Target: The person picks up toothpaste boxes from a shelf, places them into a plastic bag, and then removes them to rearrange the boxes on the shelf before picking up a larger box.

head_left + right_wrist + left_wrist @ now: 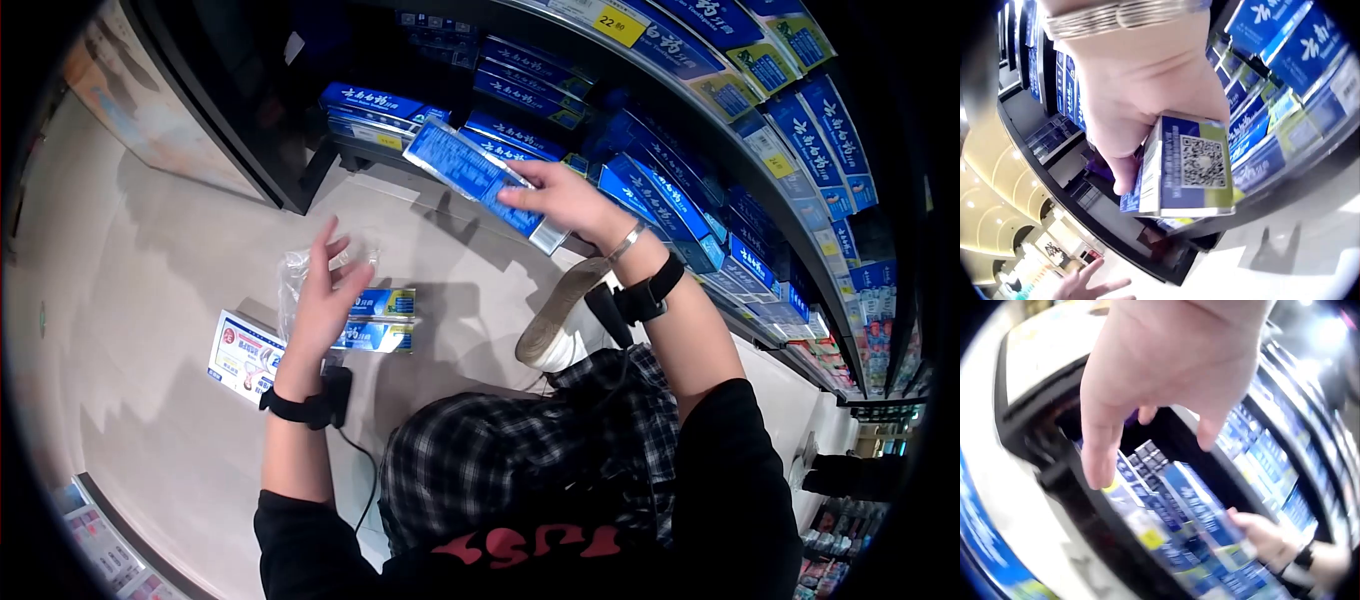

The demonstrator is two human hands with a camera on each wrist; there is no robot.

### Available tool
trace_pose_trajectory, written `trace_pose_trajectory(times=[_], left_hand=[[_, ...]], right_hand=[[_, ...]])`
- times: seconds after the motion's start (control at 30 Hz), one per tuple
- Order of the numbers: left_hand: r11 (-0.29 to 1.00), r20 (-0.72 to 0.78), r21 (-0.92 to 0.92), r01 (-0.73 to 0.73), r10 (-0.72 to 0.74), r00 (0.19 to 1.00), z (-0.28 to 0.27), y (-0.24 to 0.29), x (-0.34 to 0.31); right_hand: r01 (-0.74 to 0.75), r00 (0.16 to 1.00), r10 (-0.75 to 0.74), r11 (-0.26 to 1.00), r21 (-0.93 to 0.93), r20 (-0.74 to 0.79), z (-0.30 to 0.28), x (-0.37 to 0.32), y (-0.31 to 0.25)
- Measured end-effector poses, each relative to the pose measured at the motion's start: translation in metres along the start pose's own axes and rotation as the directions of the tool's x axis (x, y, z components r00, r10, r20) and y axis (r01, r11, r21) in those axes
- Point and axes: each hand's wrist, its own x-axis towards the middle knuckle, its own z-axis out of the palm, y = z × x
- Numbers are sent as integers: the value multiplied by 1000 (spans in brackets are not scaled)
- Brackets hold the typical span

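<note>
My right hand (570, 205) grips a long blue toothpaste box (450, 165) in front of the bottom shelf, thumb and fingers on opposite sides. In the right wrist view the end of that box (1179, 181) carries a QR code on a blue and green panel. My left hand (328, 290) is in the air with its fingers spread and nothing in them. In the head view it overlaps two blue toothpaste boxes (392, 335) and a clear plastic wrap (290, 275) on the floor.
Shelves of blue toothpaste boxes (370, 105) with yellow price tags (620, 25) run along the far and right sides. A printed card (240, 355) lies on the floor at left. The person's shoe (560, 320) is just below the held box. A dark shelf post (220, 110) stands at upper left.
</note>
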Motion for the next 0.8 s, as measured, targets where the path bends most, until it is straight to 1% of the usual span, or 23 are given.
trace_pose_trajectory(times=[0.03,0.07,0.1,0.13,0.17,0.2,0.23,0.27,0.33,0.37,0.43,0.47,0.5,0.53,0.57,0.6,0.63,0.67,0.7,0.73,0.8], left_hand=[[858,138,447,-251,211,968,-14,-30,4],[873,175,427,-234,173,969,-12,-31,1],[886,212,411,-214,135,968,-10,-30,-3],[898,249,397,-190,94,964,-7,-28,-5],[993,208,42,-106,95,973,2,-26,-5],[987,170,-133,-92,115,979,13,-17,-4],[948,123,-308,-87,130,984,23,-1,0],[877,72,-473,-90,141,987,30,12,5],[762,100,-646,-37,133,986,39,33,17],[693,117,-721,-7,132,984,42,38,23],[759,45,-651,6,31,999,46,40,33],[790,2,-613,14,-16,1000,47,42,36],[789,-23,-614,-3,-14,1000,48,44,36],[818,-56,-575,-7,-30,998,48,45,36],[845,-90,-534,-11,-43,995,47,47,35],[869,-124,-494,-15,-53,991,48,49,34],[885,-156,-463,-46,-31,987,50,49,33],[899,-188,-432,-75,-8,982,54,48,31],[911,-218,-399,-103,15,976,57,47,30],[901,-186,-423,-93,14,982,60,44,29],[883,-125,-463,-71,14,992,60,37,26]], right_hand=[[-106,994,106,994,5,-18,-7,1,-4],[-245,969,246,968,52,-13,-12,-2,-14],[-284,958,283,932,224,37,-14,-4,-14],[-321,946,309,864,388,95,-14,-6,-13],[-383,917,210,700,603,338,-9,-9,-7],[-480,848,38,478,735,529,-1,-12,3],[-578,726,-177,366,729,664,12,-11,17],[-582,801,46,290,759,597,29,-29,-14],[-568,729,-82,482,667,680,50,-26,3],[-572,750,-43,458,680,660,51,-29,6],[-573,788,38,408,710,614,50,-36,-8],[-376,859,60,749,546,508,42,-33,-17],[-370,915,158,701,610,372,39,-27,-16],[-349,937,262,655,670,232,38,-21,-17],[-269,963,218,812,517,159,30,-21,-20],[-151,984,127,968,198,127,21,-13,-28],[-67,992,65,998,14,107,19,-17,-34],[17,995,0,985,-173,100,19,-23,-41],[173,984,-141,885,-432,105,28,-22,-46],[201,979,-193,825,-528,72,38,-20,-40],[177,984,-140,834,-522,111,42,-17,-39]])
